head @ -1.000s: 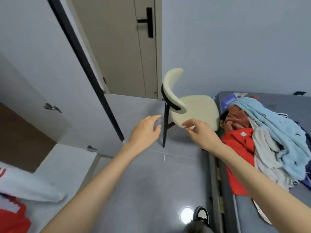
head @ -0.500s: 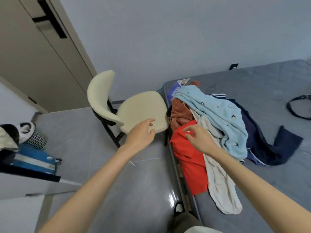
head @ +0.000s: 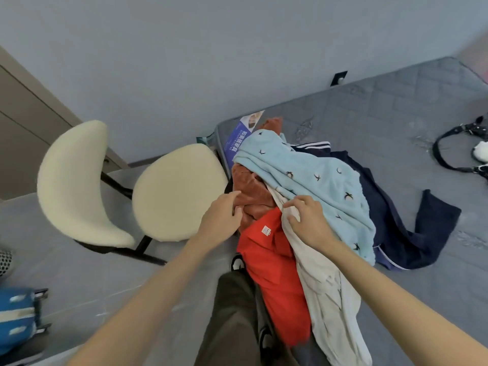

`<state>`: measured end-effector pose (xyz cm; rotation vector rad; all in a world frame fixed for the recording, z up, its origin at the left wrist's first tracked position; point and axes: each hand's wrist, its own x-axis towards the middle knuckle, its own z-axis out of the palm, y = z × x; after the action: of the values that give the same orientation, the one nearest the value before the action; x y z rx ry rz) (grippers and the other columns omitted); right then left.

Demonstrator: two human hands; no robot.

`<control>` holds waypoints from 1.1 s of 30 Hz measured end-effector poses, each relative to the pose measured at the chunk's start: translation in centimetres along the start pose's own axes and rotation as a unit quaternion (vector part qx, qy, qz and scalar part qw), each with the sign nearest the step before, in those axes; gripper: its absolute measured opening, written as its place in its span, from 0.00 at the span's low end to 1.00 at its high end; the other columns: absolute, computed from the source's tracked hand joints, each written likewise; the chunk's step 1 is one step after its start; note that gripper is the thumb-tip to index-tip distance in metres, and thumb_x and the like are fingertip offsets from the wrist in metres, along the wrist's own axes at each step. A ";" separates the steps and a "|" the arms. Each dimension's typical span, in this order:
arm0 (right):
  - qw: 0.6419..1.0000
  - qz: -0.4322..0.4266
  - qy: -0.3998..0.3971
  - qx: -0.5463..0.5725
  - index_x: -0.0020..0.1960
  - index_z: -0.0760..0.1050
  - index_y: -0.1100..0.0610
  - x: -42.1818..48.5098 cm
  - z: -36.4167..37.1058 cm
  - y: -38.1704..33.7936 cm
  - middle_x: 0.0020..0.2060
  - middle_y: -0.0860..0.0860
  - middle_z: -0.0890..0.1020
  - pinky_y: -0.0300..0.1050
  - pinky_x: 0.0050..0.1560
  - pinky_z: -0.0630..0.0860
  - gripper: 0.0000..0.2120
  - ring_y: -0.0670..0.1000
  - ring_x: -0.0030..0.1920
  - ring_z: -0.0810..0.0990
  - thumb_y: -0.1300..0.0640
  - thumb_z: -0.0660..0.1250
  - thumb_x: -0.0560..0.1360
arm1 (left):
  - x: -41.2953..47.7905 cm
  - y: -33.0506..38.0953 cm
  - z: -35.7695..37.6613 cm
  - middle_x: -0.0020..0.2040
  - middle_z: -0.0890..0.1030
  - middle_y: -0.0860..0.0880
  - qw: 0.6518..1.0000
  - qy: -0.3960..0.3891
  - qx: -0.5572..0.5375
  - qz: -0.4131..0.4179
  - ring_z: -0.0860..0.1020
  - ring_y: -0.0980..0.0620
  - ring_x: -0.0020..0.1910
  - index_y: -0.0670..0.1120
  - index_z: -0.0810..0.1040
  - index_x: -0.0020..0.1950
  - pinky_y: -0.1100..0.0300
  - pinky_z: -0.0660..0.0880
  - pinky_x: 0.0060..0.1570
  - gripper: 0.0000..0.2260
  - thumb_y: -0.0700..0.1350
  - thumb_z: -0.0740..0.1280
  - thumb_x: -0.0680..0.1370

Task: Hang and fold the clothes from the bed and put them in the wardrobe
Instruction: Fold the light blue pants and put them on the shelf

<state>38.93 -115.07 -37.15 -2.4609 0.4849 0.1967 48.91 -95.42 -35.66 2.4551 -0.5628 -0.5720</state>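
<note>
A pile of clothes lies at the near corner of the grey bed (head: 396, 120). On top is a light blue fleece (head: 311, 180) with small dark bird marks. Under it are a rust-brown garment (head: 250, 199), a red garment (head: 272, 268), a cream garment (head: 330, 299) and a navy garment (head: 396, 223) spread to the right. My left hand (head: 221, 215) reaches in with fingers out and touches the rust-brown garment. My right hand (head: 309, 220) has its fingers curled into the cream garment's upper edge, just beside the fleece.
A cream chair (head: 179, 191) with black legs stands against the bed's left side. A blue leaflet (head: 237, 138) lies at the bed corner, and a black strap (head: 446, 159) at the far right. A blue object (head: 15, 315) sits on the floor at left. My trouser leg (head: 232, 326) is below.
My view has swung right from the door and chair to the bed. Both hands have moved forward onto the pile; the right hand now holds the cream garment.
</note>
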 end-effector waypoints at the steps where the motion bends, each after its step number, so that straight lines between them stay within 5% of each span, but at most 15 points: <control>1: 1.000 0.001 -0.002 -0.007 0.63 0.75 0.54 1.3 0.3 0.2 0.66 0.54 0.69 0.43 0.64 0.60 0.16 0.57 0.66 0.65 0.62 0.62 0.76 | 1.8 -0.3 0.3 0.69 0.70 0.46 1.000 -0.010 -0.001 0.000 0.68 0.48 0.68 0.47 0.65 0.74 0.54 0.66 0.66 0.21 0.43 0.60 0.80; 6: 0.998 0.017 -0.006 -0.055 0.66 0.73 0.50 8.1 2.5 0.8 0.71 0.53 0.65 0.52 0.66 0.64 0.19 0.55 0.71 0.61 0.60 0.63 0.76 | 10.5 -1.6 1.9 0.71 0.68 0.46 0.998 -0.060 0.009 -0.001 0.68 0.47 0.68 0.49 0.63 0.74 0.53 0.66 0.65 0.23 0.43 0.59 0.79; 11: 0.990 0.020 -0.025 -0.135 0.71 0.67 0.46 14.3 5.7 2.3 0.75 0.55 0.58 0.53 0.74 0.52 0.27 0.59 0.74 0.54 0.62 0.63 0.74 | 18.3 -3.4 4.6 0.72 0.65 0.46 0.986 -0.144 0.077 0.032 0.65 0.44 0.69 0.47 0.61 0.75 0.50 0.66 0.65 0.26 0.44 0.62 0.78; 15: 0.968 0.031 -0.067 -0.239 0.75 0.53 0.38 18.1 7.9 3.9 0.77 0.55 0.42 0.68 0.71 0.41 0.34 0.69 0.74 0.44 0.60 0.62 0.76 | 22.0 -4.8 7.2 0.73 0.63 0.47 0.971 -0.186 0.142 0.043 0.63 0.44 0.69 0.47 0.57 0.76 0.48 0.65 0.65 0.32 0.47 0.67 0.75; 18: 0.949 0.074 -0.074 -0.298 0.76 0.47 0.37 19.4 8.9 5.4 0.76 0.56 0.35 0.69 0.71 0.47 0.36 0.72 0.72 0.45 0.55 0.63 0.77 | 23.2 -5.4 9.0 0.72 0.64 0.46 0.961 -0.198 0.184 0.066 0.63 0.44 0.68 0.48 0.56 0.76 0.49 0.64 0.65 0.36 0.49 0.69 0.73; 21: 0.947 0.089 -0.046 -0.305 0.75 0.51 0.38 19.5 9.0 6.9 0.77 0.56 0.40 0.57 0.64 0.62 0.36 0.67 0.68 0.58 0.60 0.63 0.75 | 23.9 -5.8 10.4 0.70 0.65 0.46 0.959 -0.183 0.204 0.071 0.64 0.44 0.67 0.48 0.57 0.75 0.50 0.63 0.63 0.34 0.50 0.70 0.73; 23: 0.956 0.082 -0.042 -0.279 0.74 0.55 0.40 19.5 8.6 7.7 0.77 0.55 0.47 0.54 0.58 0.65 0.34 0.64 0.64 0.63 0.60 0.63 0.74 | 24.2 -5.9 10.8 0.69 0.67 0.46 0.958 -0.165 0.220 0.078 0.65 0.44 0.66 0.48 0.60 0.74 0.51 0.63 0.61 0.31 0.51 0.69 0.74; 26: 0.985 0.040 -0.025 -0.165 0.72 0.65 0.40 19.2 7.0 8.9 0.74 0.51 0.61 0.53 0.61 0.65 0.23 0.61 0.59 0.66 0.47 0.63 0.77 | 24.4 -5.9 10.7 0.64 0.69 0.46 0.964 -0.129 0.217 0.084 0.66 0.45 0.63 0.47 0.65 0.70 0.53 0.64 0.58 0.23 0.50 0.66 0.76; 28: 0.993 0.032 0.019 -0.108 0.69 0.68 0.42 18.2 6.0 9.8 0.71 0.50 0.67 0.54 0.62 0.65 0.22 0.61 0.59 0.68 0.48 0.65 0.76 | 24.3 -5.3 10.3 0.61 0.70 0.45 0.970 -0.098 0.200 0.097 0.67 0.46 0.61 0.47 0.68 0.67 0.53 0.66 0.56 0.19 0.50 0.64 0.77; 33: 0.960 0.178 -0.069 -0.207 0.75 0.49 0.49 14.2 5.3 12.0 0.77 0.49 0.49 0.67 0.70 0.50 0.43 0.64 0.72 0.51 0.54 0.70 0.68 | 23.4 -2.3 9.9 0.61 0.68 0.45 0.976 -0.043 0.156 0.143 0.67 0.45 0.60 0.47 0.70 0.66 0.52 0.68 0.55 0.18 0.48 0.63 0.77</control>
<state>47.23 -124.98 -51.48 -2.7134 0.8997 0.6742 63.74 -109.47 -50.95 2.5777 -1.0938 -0.5028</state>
